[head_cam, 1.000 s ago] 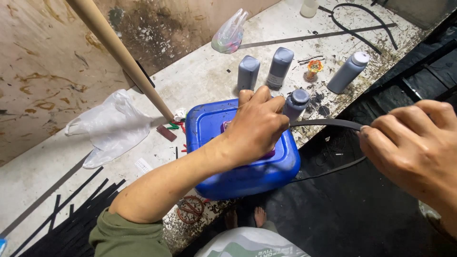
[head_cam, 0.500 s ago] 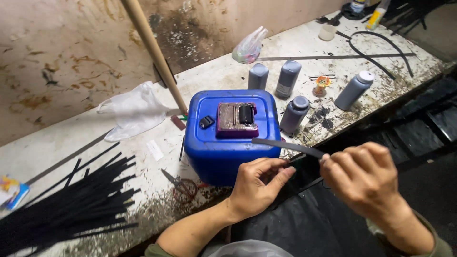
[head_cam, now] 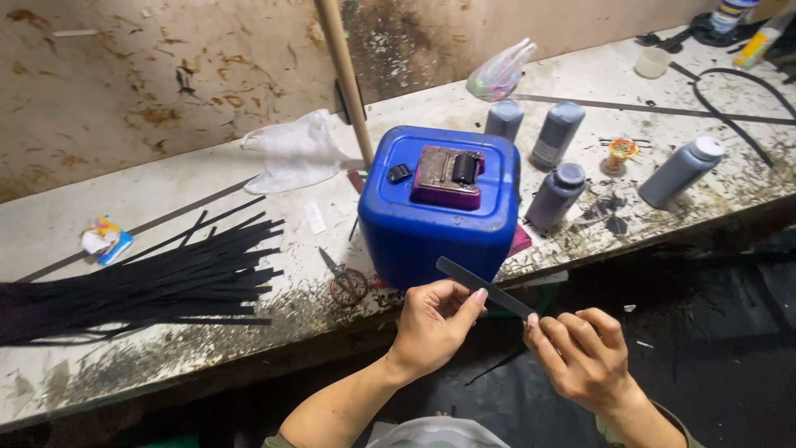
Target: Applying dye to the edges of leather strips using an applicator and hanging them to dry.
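Observation:
A flat black strip (head_cam: 485, 286) runs between my two hands in front of the workbench. My left hand (head_cam: 433, 323) pinches it near its upper left part; my right hand (head_cam: 580, 353) grips its lower right end. Just behind them a blue plastic jerrycan (head_cam: 431, 220) lies on the bench (head_cam: 249, 307). On the can sits a purple ink tray with a black roller (head_cam: 450, 174) and a small black cap (head_cam: 400, 173).
A pile of black strips (head_cam: 141, 286) lies at the left, rusty scissors (head_cam: 347, 280) next to the can. Several grey bottles (head_cam: 557, 192) stand at the right, one lying on its side (head_cam: 681, 170). A wooden pole (head_cam: 342, 70), white plastic bag (head_cam: 294, 151) and stained wall sit behind.
My left hand came off the top of the can and took hold of the strip. Both hands pulled back toward me with it, and my view shifted back and left.

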